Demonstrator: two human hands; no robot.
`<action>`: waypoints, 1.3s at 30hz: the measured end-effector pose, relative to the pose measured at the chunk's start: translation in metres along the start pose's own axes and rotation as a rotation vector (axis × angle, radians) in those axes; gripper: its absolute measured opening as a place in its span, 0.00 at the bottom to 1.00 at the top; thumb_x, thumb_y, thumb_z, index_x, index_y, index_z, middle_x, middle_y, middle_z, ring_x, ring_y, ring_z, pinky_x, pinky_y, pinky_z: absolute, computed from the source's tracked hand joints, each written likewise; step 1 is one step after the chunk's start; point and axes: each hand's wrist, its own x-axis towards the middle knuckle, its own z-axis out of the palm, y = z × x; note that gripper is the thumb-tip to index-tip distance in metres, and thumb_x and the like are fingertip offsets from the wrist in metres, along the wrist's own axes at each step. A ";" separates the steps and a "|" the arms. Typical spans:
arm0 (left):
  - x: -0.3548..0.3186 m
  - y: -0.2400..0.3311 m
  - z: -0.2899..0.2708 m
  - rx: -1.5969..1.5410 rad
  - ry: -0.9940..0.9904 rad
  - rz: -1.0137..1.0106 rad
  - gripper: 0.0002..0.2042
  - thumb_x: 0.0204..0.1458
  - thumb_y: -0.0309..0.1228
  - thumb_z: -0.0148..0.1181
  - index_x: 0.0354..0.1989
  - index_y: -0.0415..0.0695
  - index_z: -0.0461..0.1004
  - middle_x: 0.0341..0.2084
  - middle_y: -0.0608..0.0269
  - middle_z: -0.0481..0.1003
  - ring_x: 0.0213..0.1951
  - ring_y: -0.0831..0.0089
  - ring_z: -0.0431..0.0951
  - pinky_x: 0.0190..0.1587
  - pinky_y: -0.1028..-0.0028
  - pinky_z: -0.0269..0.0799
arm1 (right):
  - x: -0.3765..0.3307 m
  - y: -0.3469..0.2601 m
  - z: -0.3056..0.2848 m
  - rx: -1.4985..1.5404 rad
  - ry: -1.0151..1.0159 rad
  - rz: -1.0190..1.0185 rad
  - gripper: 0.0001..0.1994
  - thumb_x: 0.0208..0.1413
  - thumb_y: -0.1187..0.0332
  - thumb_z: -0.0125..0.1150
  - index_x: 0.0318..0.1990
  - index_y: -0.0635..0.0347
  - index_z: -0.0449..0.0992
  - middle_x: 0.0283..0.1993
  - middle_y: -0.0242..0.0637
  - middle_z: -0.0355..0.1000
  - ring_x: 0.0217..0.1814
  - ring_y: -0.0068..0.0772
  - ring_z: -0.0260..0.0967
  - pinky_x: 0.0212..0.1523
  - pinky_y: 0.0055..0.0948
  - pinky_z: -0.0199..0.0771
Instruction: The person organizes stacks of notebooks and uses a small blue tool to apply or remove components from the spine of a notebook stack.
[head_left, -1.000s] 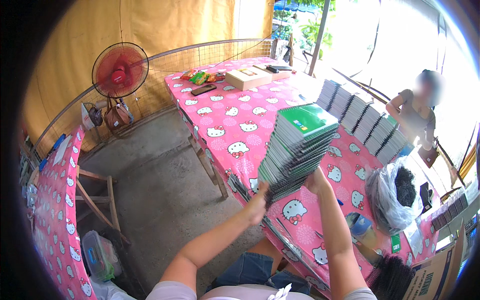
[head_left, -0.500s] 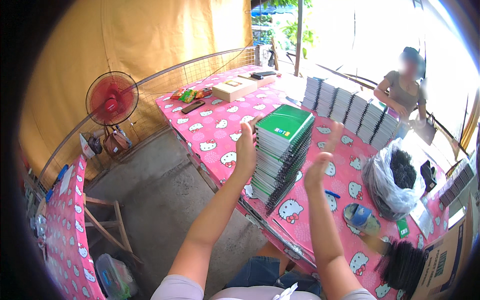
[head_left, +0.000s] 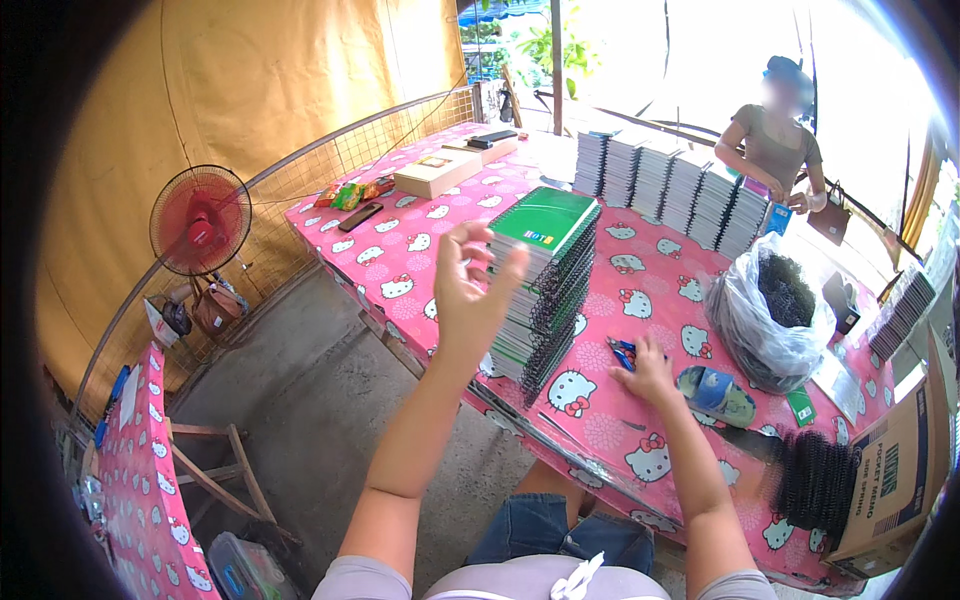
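Shifted since the frame half a second earlier: your right hand (head_left: pixel 648 375) has dropped from beside the notebook stack (head_left: pixel 548 300) to the worktop (head_left: pixel 600 430), and your left hand (head_left: pixel 472 300) has swung from the stack's left flank to its near-left corner. From left to right, a phone (head_left: pixel 361 217) and snack packets (head_left: pixel 355 193) lie toward the far-left edge, well apart from the work. Your left grip is apart, thumb and fingers spread, a posture plausibly suited to steadying so tall a pile. Next stands the stack, upright near the worktop's front edge, green cover on top; its spiral spines share the right side, probably so that the page edges line up. Your right grip lies low over a blue-handled tool (head_left: pixel 622 352), just beyond the stack's right side. Behind, a row of notebook piles (head_left: pixel 670 185) runs toward a co-worker (head_left: pixel 775 150); a plastic bag (head_left: pixel 760 365) appears to keep its black coils together. As for what is obscured, your left hand covers part of the stack's left side, and you cannot tell whether its thumb touches. Your right fingers mask the tool, so neither its exact kind nor whether they are clamped on it can be told. At far right, a carton (head_left: pixel 890 480) fades into the dark rim.
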 end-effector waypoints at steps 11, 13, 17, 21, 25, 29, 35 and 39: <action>-0.016 0.028 0.022 0.264 -0.272 -0.034 0.15 0.46 0.31 0.62 0.38 0.38 0.65 0.29 0.59 0.70 0.25 0.76 0.70 0.29 0.74 0.67 | 0.008 -0.001 -0.051 0.090 0.343 -0.329 0.17 0.56 0.61 0.45 0.47 0.65 0.65 0.45 0.52 0.63 0.48 0.55 0.63 0.46 0.47 0.66; -0.015 0.030 0.013 0.329 -0.243 -0.055 0.13 0.46 0.30 0.61 0.36 0.38 0.65 0.27 0.59 0.71 0.23 0.76 0.70 0.27 0.73 0.67 | -0.027 -0.070 -0.115 0.330 0.391 -0.427 0.18 0.56 0.57 0.48 0.45 0.64 0.66 0.41 0.53 0.63 0.46 0.55 0.63 0.44 0.46 0.65; -0.016 0.020 0.019 0.285 -0.186 -0.030 0.10 0.46 0.27 0.60 0.33 0.39 0.66 0.22 0.62 0.72 0.23 0.77 0.71 0.26 0.75 0.67 | -0.038 -0.110 -0.157 0.163 0.401 -0.578 0.23 0.54 0.48 0.51 0.45 0.60 0.69 0.41 0.49 0.64 0.46 0.50 0.64 0.46 0.45 0.63; -0.016 0.021 0.024 0.298 -0.174 -0.027 0.09 0.46 0.27 0.60 0.33 0.39 0.67 0.22 0.62 0.72 0.23 0.77 0.71 0.27 0.76 0.67 | -0.035 -0.117 -0.160 0.039 0.461 -0.603 0.24 0.54 0.45 0.52 0.46 0.57 0.70 0.44 0.47 0.64 0.48 0.49 0.64 0.50 0.51 0.59; -0.017 0.019 0.024 0.294 -0.156 -0.006 0.09 0.45 0.26 0.60 0.33 0.39 0.67 0.22 0.62 0.72 0.23 0.78 0.72 0.27 0.76 0.67 | -0.036 -0.123 -0.162 0.002 0.482 -0.586 0.24 0.54 0.45 0.51 0.46 0.57 0.70 0.45 0.48 0.64 0.50 0.52 0.64 0.52 0.57 0.57; -0.016 0.022 0.023 0.329 -0.162 -0.023 0.09 0.45 0.26 0.60 0.33 0.39 0.68 0.22 0.62 0.73 0.23 0.78 0.72 0.27 0.76 0.67 | -0.039 -0.124 -0.165 -0.070 0.499 -0.580 0.24 0.54 0.45 0.51 0.46 0.56 0.70 0.46 0.49 0.64 0.51 0.53 0.64 0.52 0.58 0.56; -0.018 0.019 0.025 0.318 -0.135 0.008 0.08 0.45 0.26 0.61 0.31 0.39 0.69 0.20 0.63 0.73 0.21 0.79 0.71 0.25 0.77 0.67 | -0.037 -0.122 -0.166 -0.088 0.539 -0.649 0.24 0.52 0.43 0.53 0.43 0.56 0.71 0.44 0.47 0.66 0.50 0.49 0.66 0.48 0.55 0.62; -0.018 0.015 0.026 0.318 -0.124 0.033 0.07 0.45 0.26 0.61 0.30 0.39 0.70 0.19 0.64 0.73 0.20 0.80 0.70 0.24 0.77 0.66 | -0.032 -0.121 -0.173 -0.129 0.525 -0.639 0.28 0.49 0.40 0.54 0.37 0.60 0.73 0.37 0.44 0.70 0.42 0.42 0.71 0.40 0.43 0.70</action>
